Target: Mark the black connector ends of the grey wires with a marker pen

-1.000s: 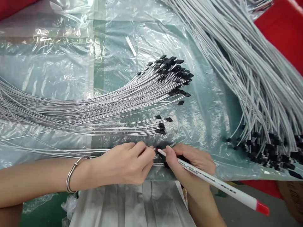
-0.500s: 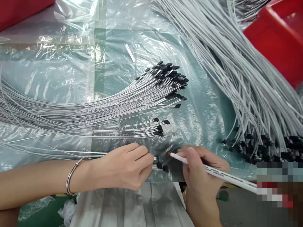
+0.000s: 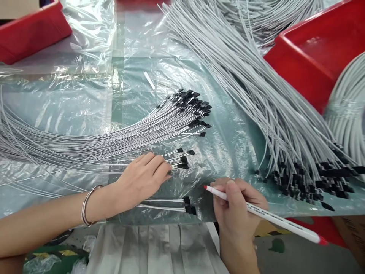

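My left hand [image 3: 146, 179], with a silver bangle at the wrist, reaches over a small group of thin white cables [image 3: 171, 155] ending in black connectors. Its fingers are bent together at these cables, seemingly pinching one; the fingertips are partly hidden. Closer to the front edge, a few separate cables [image 3: 168, 200] end in black connectors [image 3: 190, 209]. Held like a pen in my right hand [image 3: 238, 205] is a white marker [image 3: 281, 221], its red tip pointing left and apart from the cables. Behind lies a larger cable bundle [image 3: 114, 142] with black connectors [image 3: 194, 104].
A thick grey-white cable bundle [image 3: 242, 72] runs down the right side, near a red bin [image 3: 310, 57] and a coiled cable bundle [image 3: 350, 102]. Another red bin [image 3: 34, 32] stands at the back left. Clear plastic sheeting [image 3: 228, 140] covers the table; a white strip [image 3: 149, 80] lies on it.
My left hand has moved back from the front cables to the small group behind, uncovering the front cables. My right hand keeps the marker in nearly the same place. The view has shifted.
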`<state>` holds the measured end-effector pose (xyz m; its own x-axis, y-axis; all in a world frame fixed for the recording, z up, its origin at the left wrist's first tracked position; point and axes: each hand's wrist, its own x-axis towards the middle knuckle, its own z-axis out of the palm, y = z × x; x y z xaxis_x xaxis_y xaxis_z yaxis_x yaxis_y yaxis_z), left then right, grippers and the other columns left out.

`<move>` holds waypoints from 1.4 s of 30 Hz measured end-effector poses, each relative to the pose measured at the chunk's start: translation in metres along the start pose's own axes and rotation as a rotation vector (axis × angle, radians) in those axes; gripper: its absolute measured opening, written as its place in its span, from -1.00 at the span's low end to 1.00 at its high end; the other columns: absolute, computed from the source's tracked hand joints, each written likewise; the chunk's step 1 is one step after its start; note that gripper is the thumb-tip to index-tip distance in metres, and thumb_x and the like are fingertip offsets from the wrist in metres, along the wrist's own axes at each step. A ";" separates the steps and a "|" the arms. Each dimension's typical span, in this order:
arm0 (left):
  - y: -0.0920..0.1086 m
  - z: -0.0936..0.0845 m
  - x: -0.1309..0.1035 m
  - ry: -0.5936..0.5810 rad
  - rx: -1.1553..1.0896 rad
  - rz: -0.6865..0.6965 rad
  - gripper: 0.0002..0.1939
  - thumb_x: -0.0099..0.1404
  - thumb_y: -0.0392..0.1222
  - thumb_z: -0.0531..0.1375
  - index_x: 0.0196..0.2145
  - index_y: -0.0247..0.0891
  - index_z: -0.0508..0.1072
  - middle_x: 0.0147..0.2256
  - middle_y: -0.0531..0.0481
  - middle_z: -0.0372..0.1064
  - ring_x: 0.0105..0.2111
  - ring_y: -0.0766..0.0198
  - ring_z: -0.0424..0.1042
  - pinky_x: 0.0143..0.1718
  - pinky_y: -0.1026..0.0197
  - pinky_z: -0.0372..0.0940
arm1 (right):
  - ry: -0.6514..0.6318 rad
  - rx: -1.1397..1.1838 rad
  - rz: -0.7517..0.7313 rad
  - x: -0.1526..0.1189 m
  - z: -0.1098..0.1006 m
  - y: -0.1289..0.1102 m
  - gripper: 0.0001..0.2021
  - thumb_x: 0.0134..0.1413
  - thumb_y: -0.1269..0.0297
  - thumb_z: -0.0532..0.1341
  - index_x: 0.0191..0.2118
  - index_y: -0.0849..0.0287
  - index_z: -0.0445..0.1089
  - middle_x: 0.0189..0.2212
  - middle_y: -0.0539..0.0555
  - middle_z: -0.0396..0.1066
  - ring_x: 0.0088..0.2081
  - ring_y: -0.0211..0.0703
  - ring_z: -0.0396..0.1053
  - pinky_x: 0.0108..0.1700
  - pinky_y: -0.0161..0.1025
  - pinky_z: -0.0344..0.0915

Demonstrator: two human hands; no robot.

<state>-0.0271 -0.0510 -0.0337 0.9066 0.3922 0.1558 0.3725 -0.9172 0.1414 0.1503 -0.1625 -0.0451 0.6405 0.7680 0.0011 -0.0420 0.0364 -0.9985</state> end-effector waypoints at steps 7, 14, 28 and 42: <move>-0.011 -0.011 0.006 0.053 -0.150 -0.057 -0.84 0.33 -0.24 0.03 -0.39 -0.34 0.27 -0.45 -0.01 0.29 -0.43 0.32 0.26 -0.42 0.28 0.19 | 0.022 0.018 0.017 0.000 0.001 0.000 -0.75 0.04 0.36 0.19 -0.62 0.20 0.38 -0.75 -0.05 0.16 -0.66 -0.32 0.10 -0.59 -0.34 0.10; 0.000 -0.013 -0.001 -0.038 -0.165 0.074 -0.87 0.32 -0.39 -0.03 -0.26 -0.35 0.30 -0.42 -0.01 0.29 -0.46 0.36 0.27 -0.53 0.33 0.17 | 0.048 0.039 -0.001 0.000 0.001 0.001 -0.74 0.03 0.35 0.19 -0.64 0.19 0.36 -0.76 -0.06 0.14 -0.66 -0.32 0.11 -0.60 -0.35 0.10; 0.013 -0.001 -0.008 0.093 0.078 0.326 -0.90 0.22 -0.38 0.11 -0.31 -0.44 0.41 -0.46 -0.02 0.21 -0.52 0.35 0.18 -0.58 0.26 0.14 | -0.309 -0.608 -0.248 0.003 0.012 -0.005 -0.74 0.04 0.39 0.18 -0.64 0.22 0.29 -0.74 -0.10 0.11 -0.68 -0.39 0.03 -0.61 -0.34 -0.02; 0.014 0.002 -0.010 0.092 0.062 0.307 -0.90 0.24 -0.36 0.10 -0.40 -0.38 0.40 -0.49 0.01 0.15 -0.52 0.35 0.16 -0.60 0.25 0.08 | -0.334 -0.632 -0.283 0.002 0.013 -0.004 -0.70 0.01 0.44 0.19 -0.68 0.22 0.19 -0.75 -0.12 0.00 -0.69 -0.41 -0.05 -0.63 -0.33 -0.07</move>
<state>-0.0303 -0.0680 -0.0349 0.9578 0.0984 0.2701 0.0981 -0.9951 0.0145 0.1415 -0.1528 -0.0403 0.2914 0.9400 0.1777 0.5996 -0.0347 -0.7995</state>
